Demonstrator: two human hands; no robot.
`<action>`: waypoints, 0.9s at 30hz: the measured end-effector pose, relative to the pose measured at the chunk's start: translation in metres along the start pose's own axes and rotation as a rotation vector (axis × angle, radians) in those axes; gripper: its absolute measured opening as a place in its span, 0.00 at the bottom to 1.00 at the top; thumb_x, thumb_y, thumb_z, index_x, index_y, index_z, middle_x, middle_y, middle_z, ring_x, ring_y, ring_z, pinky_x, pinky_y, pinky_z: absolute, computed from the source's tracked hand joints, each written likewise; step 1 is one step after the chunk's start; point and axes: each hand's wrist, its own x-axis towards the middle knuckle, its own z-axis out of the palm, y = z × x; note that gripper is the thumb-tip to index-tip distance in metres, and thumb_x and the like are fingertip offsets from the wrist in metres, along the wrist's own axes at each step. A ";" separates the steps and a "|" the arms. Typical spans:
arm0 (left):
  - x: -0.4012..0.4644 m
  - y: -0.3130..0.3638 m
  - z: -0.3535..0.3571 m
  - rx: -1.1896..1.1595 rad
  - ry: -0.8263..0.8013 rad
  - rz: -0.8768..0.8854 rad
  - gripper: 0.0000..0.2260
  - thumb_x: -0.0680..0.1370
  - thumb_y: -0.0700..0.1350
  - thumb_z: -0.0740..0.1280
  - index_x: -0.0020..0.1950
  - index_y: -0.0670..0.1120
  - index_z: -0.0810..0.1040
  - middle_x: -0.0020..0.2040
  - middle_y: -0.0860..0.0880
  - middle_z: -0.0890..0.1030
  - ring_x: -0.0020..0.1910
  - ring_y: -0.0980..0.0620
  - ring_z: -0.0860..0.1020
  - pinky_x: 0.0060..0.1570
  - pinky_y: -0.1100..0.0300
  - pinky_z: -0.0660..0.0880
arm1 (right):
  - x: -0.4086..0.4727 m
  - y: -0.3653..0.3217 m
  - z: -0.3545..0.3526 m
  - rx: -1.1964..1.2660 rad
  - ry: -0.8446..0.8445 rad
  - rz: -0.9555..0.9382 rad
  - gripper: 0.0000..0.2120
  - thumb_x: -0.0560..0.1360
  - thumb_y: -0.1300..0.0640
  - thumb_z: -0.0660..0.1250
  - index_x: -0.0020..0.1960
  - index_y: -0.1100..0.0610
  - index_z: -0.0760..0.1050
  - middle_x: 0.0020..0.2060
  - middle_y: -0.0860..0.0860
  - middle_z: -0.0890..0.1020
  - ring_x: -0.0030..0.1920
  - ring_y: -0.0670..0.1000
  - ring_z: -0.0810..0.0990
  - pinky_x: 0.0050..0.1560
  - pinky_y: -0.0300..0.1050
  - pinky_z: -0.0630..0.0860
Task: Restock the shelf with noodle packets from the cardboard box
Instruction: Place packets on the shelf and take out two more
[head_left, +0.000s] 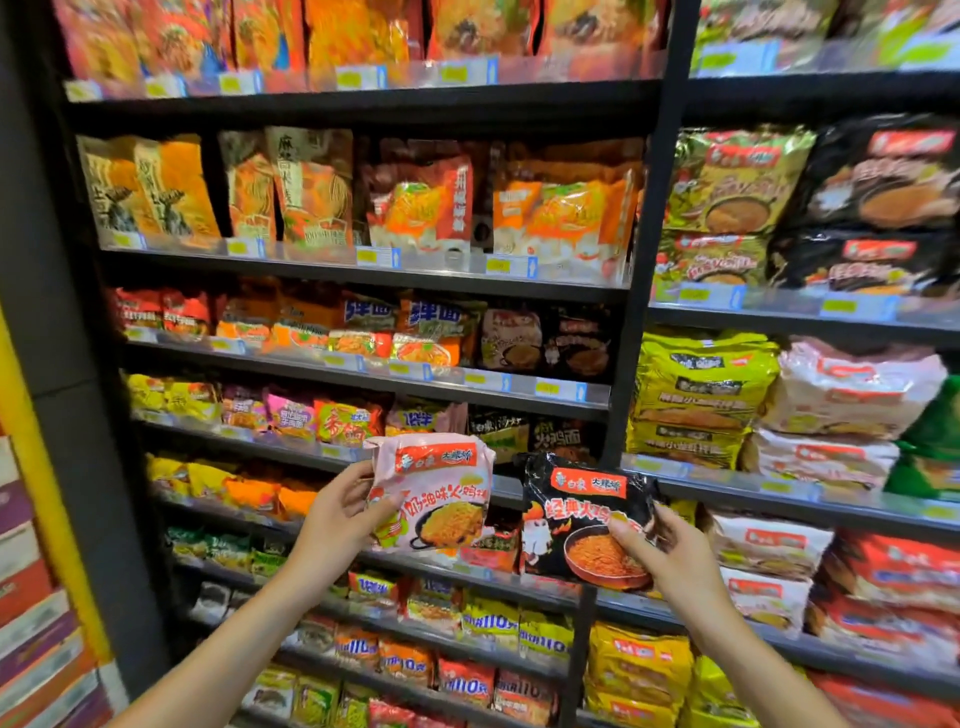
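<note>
My left hand (340, 512) grips a pink noodle packet (441, 483) by its left edge and holds it upright in front of the shelves. My right hand (670, 551) pinches a black noodle packet (576, 514) at its lower right corner, with the thumb on the front. Both packets face me, side by side and slightly apart, at the height of the fifth shelf (509, 488) from the top. Behind them stand rows of noodle packets on the dark shelving. The cardboard box is out of view.
A dark upright post (639, 291) separates the left bay from the right bay, where large multipacks (701, 395) lie stacked. A dark side panel (62, 364) and stacked boxes (26, 597) stand at the far left. Price tags line the shelf edges.
</note>
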 end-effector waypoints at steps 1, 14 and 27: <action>0.007 -0.003 -0.004 0.002 -0.001 0.020 0.18 0.75 0.48 0.74 0.62 0.60 0.76 0.57 0.58 0.82 0.53 0.64 0.81 0.45 0.63 0.80 | 0.005 -0.001 0.006 -0.026 0.011 0.004 0.46 0.60 0.27 0.75 0.68 0.56 0.75 0.61 0.48 0.82 0.62 0.49 0.80 0.63 0.54 0.78; 0.151 -0.046 -0.117 -0.056 -0.151 0.084 0.22 0.72 0.50 0.75 0.65 0.54 0.77 0.62 0.57 0.80 0.60 0.55 0.79 0.54 0.64 0.74 | 0.085 -0.042 0.144 -0.103 0.236 0.028 0.45 0.60 0.26 0.75 0.64 0.58 0.77 0.55 0.51 0.84 0.59 0.51 0.82 0.63 0.59 0.77; 0.235 -0.045 -0.059 -0.131 -0.245 0.100 0.14 0.76 0.46 0.73 0.58 0.59 0.76 0.52 0.64 0.81 0.49 0.64 0.80 0.51 0.59 0.75 | 0.083 -0.058 0.140 -0.108 0.354 0.073 0.20 0.66 0.40 0.75 0.52 0.52 0.80 0.45 0.47 0.87 0.48 0.46 0.86 0.55 0.58 0.81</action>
